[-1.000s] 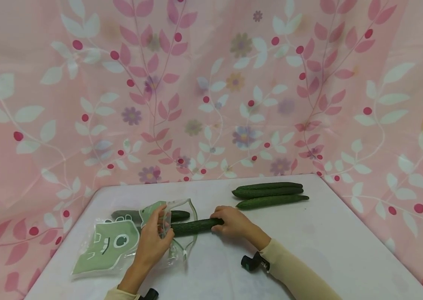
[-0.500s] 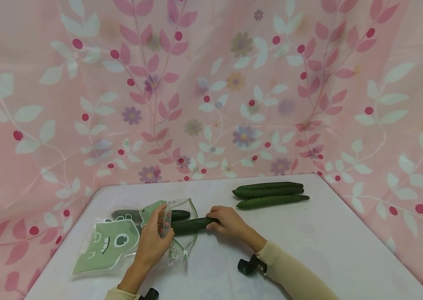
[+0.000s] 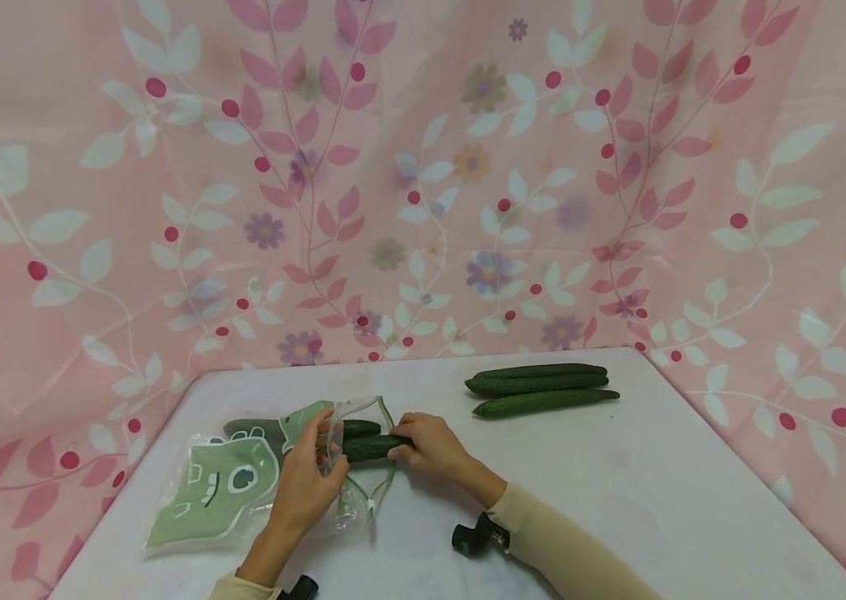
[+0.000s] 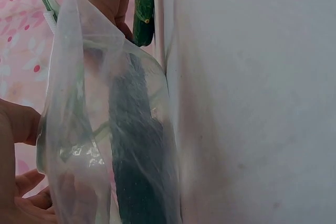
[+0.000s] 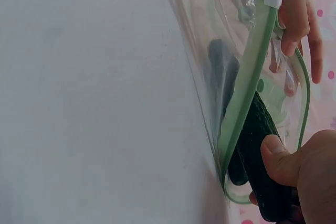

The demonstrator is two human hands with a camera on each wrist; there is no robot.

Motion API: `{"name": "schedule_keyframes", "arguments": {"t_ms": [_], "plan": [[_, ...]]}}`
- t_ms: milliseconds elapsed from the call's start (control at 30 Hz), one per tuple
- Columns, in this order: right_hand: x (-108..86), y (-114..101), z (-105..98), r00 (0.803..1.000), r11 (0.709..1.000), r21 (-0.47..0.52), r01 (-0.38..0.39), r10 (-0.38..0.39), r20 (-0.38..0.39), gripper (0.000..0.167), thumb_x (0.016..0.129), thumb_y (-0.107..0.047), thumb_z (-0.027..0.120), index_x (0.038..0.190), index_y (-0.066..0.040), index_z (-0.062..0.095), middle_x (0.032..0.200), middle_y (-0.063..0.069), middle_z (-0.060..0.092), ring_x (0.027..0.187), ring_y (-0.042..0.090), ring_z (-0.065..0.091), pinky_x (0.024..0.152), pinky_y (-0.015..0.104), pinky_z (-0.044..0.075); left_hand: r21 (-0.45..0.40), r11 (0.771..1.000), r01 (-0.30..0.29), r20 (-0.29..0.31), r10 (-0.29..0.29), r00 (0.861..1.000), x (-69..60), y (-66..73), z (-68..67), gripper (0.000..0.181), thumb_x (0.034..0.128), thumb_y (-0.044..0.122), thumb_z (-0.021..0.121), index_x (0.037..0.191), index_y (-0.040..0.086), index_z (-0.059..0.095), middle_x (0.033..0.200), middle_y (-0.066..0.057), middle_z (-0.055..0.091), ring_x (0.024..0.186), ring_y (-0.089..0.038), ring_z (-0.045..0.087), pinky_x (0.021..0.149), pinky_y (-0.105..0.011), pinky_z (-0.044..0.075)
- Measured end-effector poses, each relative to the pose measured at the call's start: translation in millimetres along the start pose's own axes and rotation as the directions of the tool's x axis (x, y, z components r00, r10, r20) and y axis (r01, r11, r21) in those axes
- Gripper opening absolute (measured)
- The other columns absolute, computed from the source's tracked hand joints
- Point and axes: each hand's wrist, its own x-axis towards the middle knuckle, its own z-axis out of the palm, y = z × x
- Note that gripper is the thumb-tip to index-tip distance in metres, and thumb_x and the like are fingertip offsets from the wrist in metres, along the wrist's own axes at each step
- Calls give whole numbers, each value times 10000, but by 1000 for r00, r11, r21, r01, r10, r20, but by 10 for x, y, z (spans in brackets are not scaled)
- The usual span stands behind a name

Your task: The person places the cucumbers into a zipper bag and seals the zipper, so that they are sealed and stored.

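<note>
My right hand [image 3: 433,447] grips the outer end of a dark green cucumber [image 3: 370,448], whose other end lies inside the mouth of a clear zip bag [image 5: 247,98] with a green edge. Thumb and fingers of my left hand [image 3: 308,479] pinch the bag's rim and hold the mouth apart. Another cucumber [image 3: 361,429] lies behind the gripped one, mostly inside the bag. In the left wrist view a cucumber [image 4: 131,145] shows through the clear plastic. The bag carries green printed shapes.
Several cucumbers [image 3: 535,384] lie side by side at the back right of the white table [image 3: 618,483]. A bag with a green one-eyed monster print [image 3: 216,492] lies at the left. Behind the table hangs a pink floral cloth [image 3: 423,167].
My right hand has moved left with the cucumber, and less of it shows outside the bag. My left hand has stayed in place at the bag's mouth.
</note>
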Motion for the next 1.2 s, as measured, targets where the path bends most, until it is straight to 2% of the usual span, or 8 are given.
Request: {"name": "schedule_keyframes", "arguments": {"t_ms": [233, 400, 633, 933, 1200], "plan": [[57, -65, 80, 999, 998, 22, -52, 52, -7, 263, 900, -239, 815, 1063, -34, 797, 888, 21, 667, 736, 121, 555, 697, 257, 480, -5, 1000, 2, -2, -2, 1000, 0, 2, 6, 735, 815, -39, 771, 1493, 67, 507, 1226, -126, 622, 874, -148, 592, 733, -335, 528], [99, -72, 150, 996, 996, 2, -85, 85, 7, 258, 917, -253, 800, 1074, -48, 804, 952, 21, 709, 824, 127, 630, 767, 269, 518, -10, 1000, -8, -10, 8, 1000, -2, -2, 11, 739, 803, -48, 775, 1485, 63, 513, 1214, -128, 625, 864, -147, 595, 722, -325, 526], [147, -82, 216, 997, 997, -6, -81, 81, -17, 228, 918, -257, 797, 1050, -71, 809, 998, 24, 731, 898, 150, 670, 810, 296, 539, -17, 1000, -24, -15, 24, 1000, -3, -5, 10, 741, 794, -61, 774, 1480, 57, 518, 1202, -132, 623, 851, -141, 598, 710, -315, 522], [238, -153, 261, 993, 993, -2, -116, 116, -6, 217, 913, -264, 799, 1042, -90, 813, 893, -13, 684, 762, 93, 578, 719, 251, 493, -18, 1000, -10, -7, 10, 1000, 6, -8, 14, 741, 800, -57, 773, 1484, 61, 513, 1197, -128, 623, 836, -154, 595, 706, -319, 520], [283, -190, 309, 989, 989, 3, -145, 145, 6, 211, 915, -272, 798, 1044, -105, 814, 863, -27, 660, 720, 62, 507, 667, 221, 431, -14, 1000, -22, -11, 22, 1000, 0, -20, 10, 737, 798, -46, 760, 1485, 56, 513, 1190, -120, 633, 849, -142, 602, 707, -314, 520]]}}
